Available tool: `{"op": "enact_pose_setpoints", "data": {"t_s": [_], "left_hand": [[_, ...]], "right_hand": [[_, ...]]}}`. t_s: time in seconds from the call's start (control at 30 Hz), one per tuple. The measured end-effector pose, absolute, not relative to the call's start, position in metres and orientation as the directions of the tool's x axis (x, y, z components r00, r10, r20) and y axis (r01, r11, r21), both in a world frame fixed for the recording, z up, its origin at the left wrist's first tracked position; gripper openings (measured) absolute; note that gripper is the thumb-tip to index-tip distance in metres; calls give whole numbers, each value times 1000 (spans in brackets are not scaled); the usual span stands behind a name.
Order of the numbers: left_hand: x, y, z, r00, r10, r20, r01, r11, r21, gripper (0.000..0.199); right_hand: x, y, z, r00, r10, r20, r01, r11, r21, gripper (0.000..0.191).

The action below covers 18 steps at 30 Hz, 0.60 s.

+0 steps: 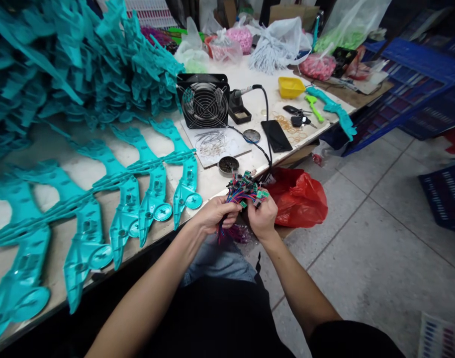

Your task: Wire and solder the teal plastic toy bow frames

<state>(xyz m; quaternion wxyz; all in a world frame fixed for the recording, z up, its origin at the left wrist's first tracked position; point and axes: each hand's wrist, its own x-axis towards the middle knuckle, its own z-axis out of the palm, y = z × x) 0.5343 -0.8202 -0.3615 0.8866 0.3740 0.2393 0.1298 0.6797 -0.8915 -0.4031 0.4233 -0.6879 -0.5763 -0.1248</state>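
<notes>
Bench (pixel 212 180), fan (pixel 205 101) beyond the fingers (pixel 230 209): one bunch of wires (pixel 242 193) sits between left hand (pixel 220 214), fingers curled tight round it, seemingly to keep it together, and right hand (pixel 262 215), fingers pinched at the green boards (pixel 263 194), perhaps to steady them.

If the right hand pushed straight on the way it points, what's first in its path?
The bundle of wired circuit boards, already at the fingertips of the right hand. Past that, probably the round tin, though depth is unclear.
</notes>
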Motion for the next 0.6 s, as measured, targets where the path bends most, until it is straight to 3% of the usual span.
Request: {"op": "enact_pose_setpoints", "data": {"t_s": [0.13, 0.3, 0.43, 0.5, 0.6], "left_hand": [[532, -823, -356, 895, 310, -322, 11, 706, 708, 25], [527, -822, -359, 912, 284, -295, 8, 708, 706, 26], [524, -816, -367, 877, 348, -332, 19, 665, 747, 25], [525, -815, -368, 864, 378, -333, 12, 646, 763, 23], [529, -817, -368, 862, 393, -319, -7, 640, 768, 23]], "right_hand": [[681, -892, -406, 300, 640, 707, 912, 26, -409, 8], [679, -897, -395, 401, 706, 583, 772, 83, -630, 7], [690, -908, -379, 233, 871, 433, 681, 172, -711, 9], [697, -912, -375, 136, 889, 437, 705, 223, -673, 12], [703, -915, -371, 134, 893, 430, 684, 231, -692, 14]]}}
